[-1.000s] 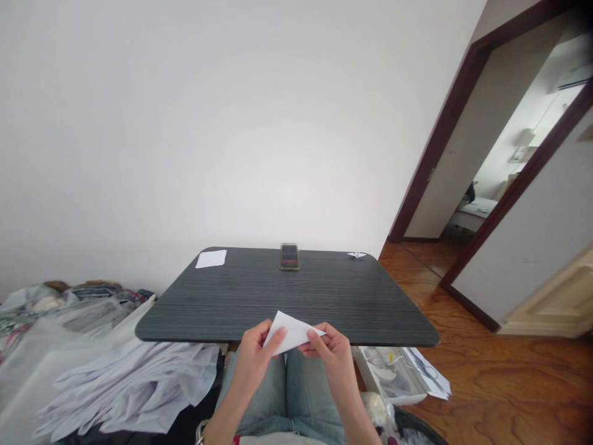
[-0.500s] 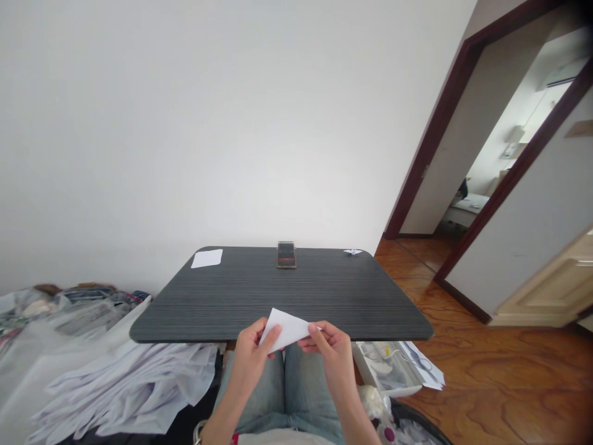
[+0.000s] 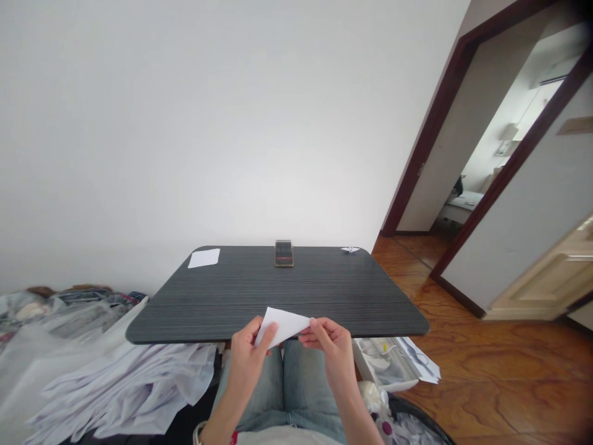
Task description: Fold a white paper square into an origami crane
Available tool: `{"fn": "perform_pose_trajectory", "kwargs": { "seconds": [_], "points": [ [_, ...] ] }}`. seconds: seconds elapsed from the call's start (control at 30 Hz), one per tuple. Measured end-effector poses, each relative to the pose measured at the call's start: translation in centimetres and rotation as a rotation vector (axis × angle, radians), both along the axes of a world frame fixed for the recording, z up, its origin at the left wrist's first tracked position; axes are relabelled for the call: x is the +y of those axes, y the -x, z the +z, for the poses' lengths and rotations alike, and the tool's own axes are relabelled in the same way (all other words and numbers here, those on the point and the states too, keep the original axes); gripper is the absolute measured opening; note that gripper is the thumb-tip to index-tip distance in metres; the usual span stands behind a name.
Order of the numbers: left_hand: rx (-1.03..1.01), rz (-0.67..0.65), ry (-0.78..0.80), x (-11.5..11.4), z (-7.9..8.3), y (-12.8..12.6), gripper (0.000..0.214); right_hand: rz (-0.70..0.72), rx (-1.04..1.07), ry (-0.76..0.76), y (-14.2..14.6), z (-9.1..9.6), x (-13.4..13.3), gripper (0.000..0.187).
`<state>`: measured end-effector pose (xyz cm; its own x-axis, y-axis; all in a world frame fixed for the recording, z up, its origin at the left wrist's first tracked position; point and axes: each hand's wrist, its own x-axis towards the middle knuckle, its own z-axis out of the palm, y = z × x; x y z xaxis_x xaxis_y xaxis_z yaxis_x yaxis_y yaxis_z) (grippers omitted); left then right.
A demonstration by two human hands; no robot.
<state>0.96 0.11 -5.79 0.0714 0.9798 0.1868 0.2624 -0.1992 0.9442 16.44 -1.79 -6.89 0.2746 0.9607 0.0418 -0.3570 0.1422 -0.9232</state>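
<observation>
A folded sheet of white paper [image 3: 283, 324], roughly triangular, is held between both hands just over the near edge of the dark table [image 3: 250, 284]. My left hand [image 3: 250, 346] grips its wide end, thumb on top and fingers underneath. The pointed right tip is pinched by my right hand [image 3: 328, 339] between thumb and fingers. Farther off, a small stack of white paper [image 3: 204, 258] lies at the table's back left corner. A little folded white paper figure with spread wings [image 3: 351, 250] sits at the back right.
A small framed dark object [image 3: 284, 253] stands at the table's back middle, by the wall. White cloth and plastic bags [image 3: 125, 389] are heaped at left. Below the table at right are an open white box [image 3: 386, 364] and a dark bag [image 3: 417, 420].
The right hand's pinch has shifted slightly outward to the paper's tip, and more of the sheet shows between the hands. The whole view has moved a little.
</observation>
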Motion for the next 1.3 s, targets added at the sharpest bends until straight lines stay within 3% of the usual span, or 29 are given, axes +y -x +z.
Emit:
{"fn": "perform_pose_trajectory", "kwargs": {
  "seconds": [0.8,1.3],
  "points": [
    [0.086,0.062,-0.047,0.13,-0.18,0.27,0.036,-0.049,-0.020,-0.042,-0.11,0.47,-0.11,0.035],
    [-0.006,0.021,-0.003,0.00,0.04,0.38,0.034,-0.160,-0.036,-0.061,-0.32,0.52,-0.03,0.033]
  ]
}}
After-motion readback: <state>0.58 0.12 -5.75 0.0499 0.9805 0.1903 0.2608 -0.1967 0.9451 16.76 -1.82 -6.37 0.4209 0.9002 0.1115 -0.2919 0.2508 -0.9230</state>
